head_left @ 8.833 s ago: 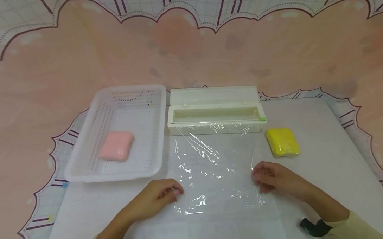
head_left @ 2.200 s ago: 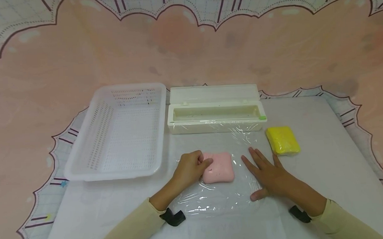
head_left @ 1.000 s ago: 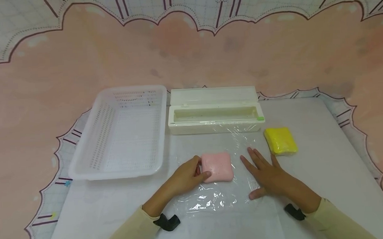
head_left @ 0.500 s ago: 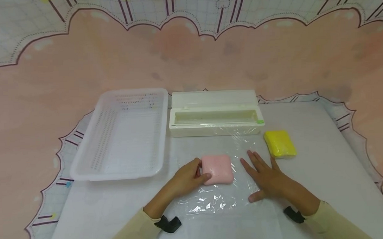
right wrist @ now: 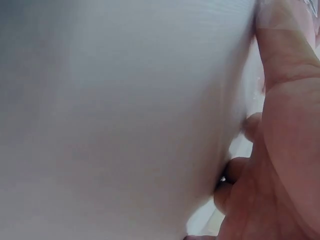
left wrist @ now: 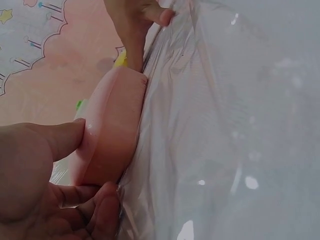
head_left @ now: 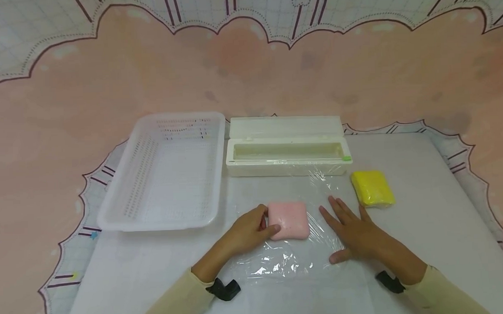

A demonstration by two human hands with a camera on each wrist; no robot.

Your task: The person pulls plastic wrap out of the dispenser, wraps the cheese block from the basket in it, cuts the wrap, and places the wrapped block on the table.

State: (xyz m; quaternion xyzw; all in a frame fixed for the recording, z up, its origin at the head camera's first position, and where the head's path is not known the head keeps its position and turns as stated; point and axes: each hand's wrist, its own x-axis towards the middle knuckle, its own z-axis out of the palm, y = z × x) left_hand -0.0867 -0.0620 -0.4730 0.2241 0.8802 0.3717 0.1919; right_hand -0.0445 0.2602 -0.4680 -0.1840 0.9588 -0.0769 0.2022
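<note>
On a sheet of clear cling film (head_left: 276, 267) lies a pink, soap-like block (head_left: 293, 220) with rounded corners. My left hand (head_left: 250, 231) holds it by its left side, with the thumb on top and curled fingers low against the edge; the left wrist view shows this pink block (left wrist: 107, 130) from the side. Fingers spread, my right hand (head_left: 356, 234) presses the film flat to the right of the block. Its little finger reaches the near edge of a yellow block (head_left: 372, 188) wrapped in film. In the right wrist view, the right hand (right wrist: 285, 120) rests along the white surface.
Behind the hands stands a cream cling film box (head_left: 289, 168) with its lid up; the film runs out over its front edge. A white perforated basket (head_left: 160, 222) is at the left. All stands on a white-covered table (head_left: 428, 215) before a patterned backdrop.
Earliest, the pink block lay in the basket and both hands were at the film's sides. Since then it has come onto the film, and my left thumb has slid lower on it.
</note>
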